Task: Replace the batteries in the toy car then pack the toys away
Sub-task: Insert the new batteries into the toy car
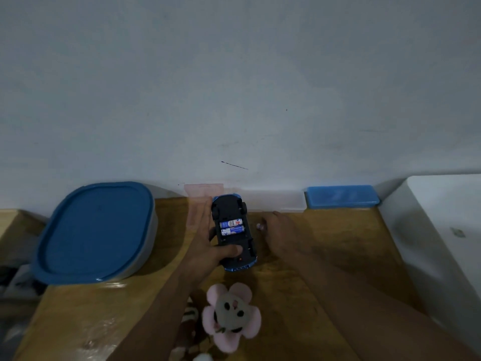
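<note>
A blue toy car (232, 231) lies upside down, its black underside facing up. Its battery bay is uncovered, with two blue-and-white batteries (232, 227) side by side in it. My left hand (205, 241) grips the car from the left, thumb pressed on the underside near the car's near end. My right hand (279, 231) rests on the wooden table (299, 277) just right of the car, fingers curled toward a small pale object (260, 226) at its fingertips. I cannot tell what that object is or whether the hand holds it.
A grey container with a blue lid (95, 231) stands at the left. A smaller clear box with a blue lid (342, 196) sits against the wall at the back right. A pink flower-shaped plush toy (231, 316) lies near the front edge. A white surface (442, 217) borders the right.
</note>
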